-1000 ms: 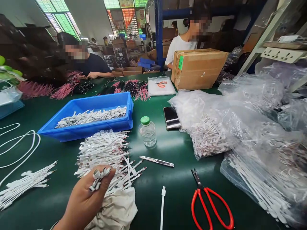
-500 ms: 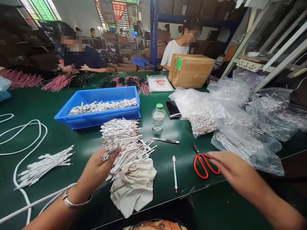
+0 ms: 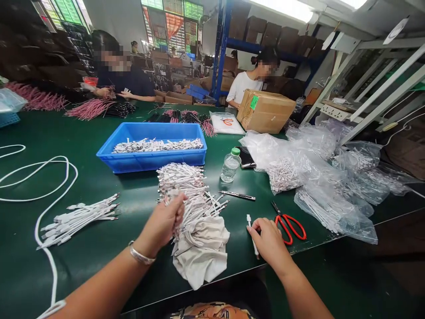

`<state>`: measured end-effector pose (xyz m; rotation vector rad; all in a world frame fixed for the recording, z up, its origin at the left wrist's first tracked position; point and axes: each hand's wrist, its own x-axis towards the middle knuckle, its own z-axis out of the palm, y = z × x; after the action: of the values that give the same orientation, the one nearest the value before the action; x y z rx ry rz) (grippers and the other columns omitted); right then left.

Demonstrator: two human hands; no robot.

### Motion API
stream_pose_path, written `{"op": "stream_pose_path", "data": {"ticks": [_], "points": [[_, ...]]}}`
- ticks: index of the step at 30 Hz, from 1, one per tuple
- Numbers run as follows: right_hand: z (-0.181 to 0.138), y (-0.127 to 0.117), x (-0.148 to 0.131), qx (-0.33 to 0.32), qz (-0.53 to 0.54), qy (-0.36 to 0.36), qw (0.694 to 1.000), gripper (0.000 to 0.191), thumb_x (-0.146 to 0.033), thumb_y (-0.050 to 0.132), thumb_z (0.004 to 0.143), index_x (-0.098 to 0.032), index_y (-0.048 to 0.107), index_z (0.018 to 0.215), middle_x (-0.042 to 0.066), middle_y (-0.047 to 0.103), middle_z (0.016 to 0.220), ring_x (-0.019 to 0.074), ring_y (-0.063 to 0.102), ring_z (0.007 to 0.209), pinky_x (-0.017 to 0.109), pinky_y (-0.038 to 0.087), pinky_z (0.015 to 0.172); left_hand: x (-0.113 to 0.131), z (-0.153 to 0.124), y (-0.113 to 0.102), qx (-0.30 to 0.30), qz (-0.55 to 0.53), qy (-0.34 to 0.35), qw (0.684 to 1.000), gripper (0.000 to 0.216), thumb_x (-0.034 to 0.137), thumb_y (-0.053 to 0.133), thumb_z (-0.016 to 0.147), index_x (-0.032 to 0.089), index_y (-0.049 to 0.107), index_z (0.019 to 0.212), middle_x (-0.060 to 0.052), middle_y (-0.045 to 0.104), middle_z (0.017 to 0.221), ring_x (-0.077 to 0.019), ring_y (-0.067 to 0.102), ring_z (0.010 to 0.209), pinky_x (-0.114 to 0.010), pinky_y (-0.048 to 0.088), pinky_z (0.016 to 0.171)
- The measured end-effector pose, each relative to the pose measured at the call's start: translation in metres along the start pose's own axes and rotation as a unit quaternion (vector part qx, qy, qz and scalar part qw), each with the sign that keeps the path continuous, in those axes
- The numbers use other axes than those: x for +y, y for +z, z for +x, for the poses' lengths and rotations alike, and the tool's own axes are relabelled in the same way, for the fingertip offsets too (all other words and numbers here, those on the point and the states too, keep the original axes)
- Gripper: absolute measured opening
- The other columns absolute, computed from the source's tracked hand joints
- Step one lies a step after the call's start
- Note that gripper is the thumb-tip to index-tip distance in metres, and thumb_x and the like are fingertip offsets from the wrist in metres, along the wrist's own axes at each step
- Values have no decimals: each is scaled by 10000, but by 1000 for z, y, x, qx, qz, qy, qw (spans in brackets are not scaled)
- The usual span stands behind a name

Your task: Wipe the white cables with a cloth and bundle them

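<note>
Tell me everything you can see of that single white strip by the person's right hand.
The white strip is slim, like a plastic-coated cable, with a broader white head at its far end and a small, darker reddish tip at its near end. It slants slightly near the front edge of the green table, head pointing away from the person, left of the red-handled scissors. Fingers of the right hand are at its middle, hiding part of it; whether it is lifted, I can't tell.

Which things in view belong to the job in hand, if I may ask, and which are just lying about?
Seemingly in the job: white cable bunch in left hand; single cable at right hand; cable pile.
Probably lying about: bottle; phone.
</note>
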<state>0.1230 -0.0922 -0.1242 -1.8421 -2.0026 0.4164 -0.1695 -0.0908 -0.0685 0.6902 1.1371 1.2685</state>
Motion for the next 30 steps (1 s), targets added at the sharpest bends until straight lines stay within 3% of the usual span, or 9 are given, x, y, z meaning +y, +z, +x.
{"op": "stream_pose_path", "data": {"ticks": [5,9,12,16,21,26,30], "points": [[3,4,-9,-18,36,-13,999,243,-355,466,819,-244,407,611,48,533,687,249,463,719,361,334,674,-28,-21,10,-66,146,31,987,305,463,577,820,161,554,788,57,412,555,-85,331,494,-206,282,459],[9,3,-22,-51,91,-4,995,270,-391,444,828,-243,370,615,27,488,641,222,432,658,332,307,619,-28,-26,14,-81,202,78,973,289,440,539,845,181,545,717,23,509,657,-129,424,621,-248,365,598],[14,5,-42,-116,159,-1,980,309,-451,436,846,-233,385,634,-12,443,601,169,402,583,283,298,546,-26,-26,15,-81,206,73,973,292,451,540,835,183,552,719,20,531,685,-142,448,653,-253,369,634],[19,10,-76,-222,258,-16,940,339,-516,448,842,-215,423,688,-46,400,590,117,347,531,236,282,487,-22,-24,8,-83,199,48,975,334,477,528,825,178,511,679,37,458,620,-125,393,595,-246,331,579],[21,15,-107,-338,429,10,837,377,-522,584,790,-184,442,705,-61,362,611,91,263,566,223,217,516,-11,-24,-6,-79,240,25,967,354,479,503,826,176,487,644,54,401,531,-118,356,551,-247,305,560],[18,12,-120,-367,465,15,805,380,-501,615,796,-175,442,705,-65,352,610,83,247,572,223,200,521,-4,-23,-13,-100,265,8,959,341,433,516,813,174,467,597,57,411,517,-107,349,536,-241,292,548],[10,8,-120,-358,486,30,797,358,-501,585,827,-180,448,746,-44,462,651,81,348,583,213,274,542,-4,-22,-13,-91,263,3,961,332,405,501,824,168,482,592,47,436,520,-103,354,522,-242,289,537]]}}
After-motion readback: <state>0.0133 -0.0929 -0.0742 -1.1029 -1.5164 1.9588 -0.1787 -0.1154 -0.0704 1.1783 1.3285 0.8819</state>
